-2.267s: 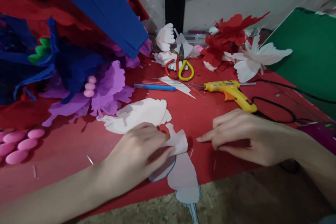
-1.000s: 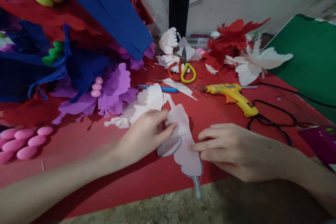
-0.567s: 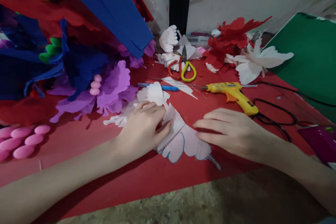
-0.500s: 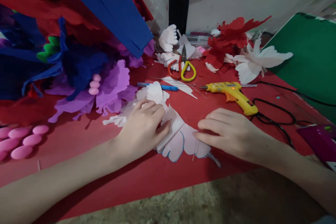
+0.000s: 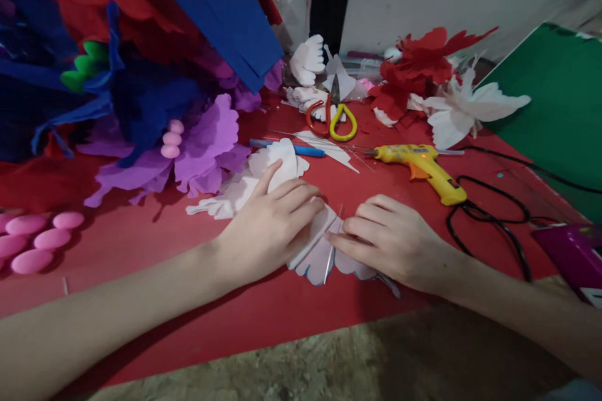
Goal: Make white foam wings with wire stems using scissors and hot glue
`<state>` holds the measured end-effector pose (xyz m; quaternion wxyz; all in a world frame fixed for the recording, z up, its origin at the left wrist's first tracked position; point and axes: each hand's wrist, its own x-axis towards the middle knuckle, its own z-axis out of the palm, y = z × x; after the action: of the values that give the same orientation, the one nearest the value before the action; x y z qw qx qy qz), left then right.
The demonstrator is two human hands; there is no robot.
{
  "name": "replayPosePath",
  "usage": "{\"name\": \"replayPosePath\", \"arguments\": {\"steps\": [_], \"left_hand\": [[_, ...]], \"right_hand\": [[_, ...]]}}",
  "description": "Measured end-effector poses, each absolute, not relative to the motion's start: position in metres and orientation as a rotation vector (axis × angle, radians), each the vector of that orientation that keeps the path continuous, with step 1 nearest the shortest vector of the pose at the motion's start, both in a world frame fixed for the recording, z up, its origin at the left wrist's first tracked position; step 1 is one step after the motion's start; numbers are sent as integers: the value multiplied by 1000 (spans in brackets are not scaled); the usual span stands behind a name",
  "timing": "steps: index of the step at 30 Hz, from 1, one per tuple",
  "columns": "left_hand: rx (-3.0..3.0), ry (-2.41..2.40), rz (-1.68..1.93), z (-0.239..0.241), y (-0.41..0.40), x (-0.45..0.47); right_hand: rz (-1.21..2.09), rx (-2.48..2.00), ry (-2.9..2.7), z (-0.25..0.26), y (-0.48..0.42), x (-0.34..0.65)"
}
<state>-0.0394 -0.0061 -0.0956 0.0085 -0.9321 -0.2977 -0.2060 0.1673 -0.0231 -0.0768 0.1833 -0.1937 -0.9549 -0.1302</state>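
Note:
A white paper petal (image 5: 314,258) outlined in blue lies on the red mat (image 5: 155,244) near its front edge. My left hand (image 5: 270,225) rests flat on the petal's left part, fingers stretched out and the index finger reaching onto another white petal piece (image 5: 282,160). My right hand (image 5: 390,241) is on the petal's right side. Its fingertips are pinched together on a thin wire (image 5: 333,244) that lies lengthwise across the petal. The two hands almost touch.
A yellow glue gun (image 5: 416,163) with a black cord (image 5: 489,213) lies to the right. Behind it are red-and-yellow scissors (image 5: 332,122) and a blue pen (image 5: 294,148). Purple and blue paper flowers (image 5: 202,141) crowd the left, with pink ovals (image 5: 32,241). A green sheet (image 5: 555,94) stands at right.
The petal was turned from lengthwise to sideways on the mat. My right hand moved left to the petal's middle and now pinches the wire there. My left hand's fingers flattened out.

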Motion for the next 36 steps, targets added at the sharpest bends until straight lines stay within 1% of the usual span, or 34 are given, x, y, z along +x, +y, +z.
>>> {"name": "replayPosePath", "arguments": {"steps": [3, 9, 14, 18, 24, 32, 36], "left_hand": [[-2948, -955, -618, -96, -6, -39], [-2951, -907, -645, -94, -8, -40], [-2909, -863, -680, -92, -12, -40], [-2976, -881, -656, -93, -15, -39], [-3009, -921, -597, -94, -15, -39], [-2982, -900, -617, -97, -15, -39], [-2979, -896, -631, -97, -15, -39]], "right_hand": [[-341, -584, -2680, -78, -26, 167], [-224, -923, -2612, -79, -50, 171], [-231, -957, -2634, -84, -56, 176], [-121, -1013, -2605, -84, -48, 179], [93, -1226, -2427, -87, -40, 171], [258, -1343, -2355, -94, -42, 164], [250, -1324, -2382, -94, -42, 164]]}}
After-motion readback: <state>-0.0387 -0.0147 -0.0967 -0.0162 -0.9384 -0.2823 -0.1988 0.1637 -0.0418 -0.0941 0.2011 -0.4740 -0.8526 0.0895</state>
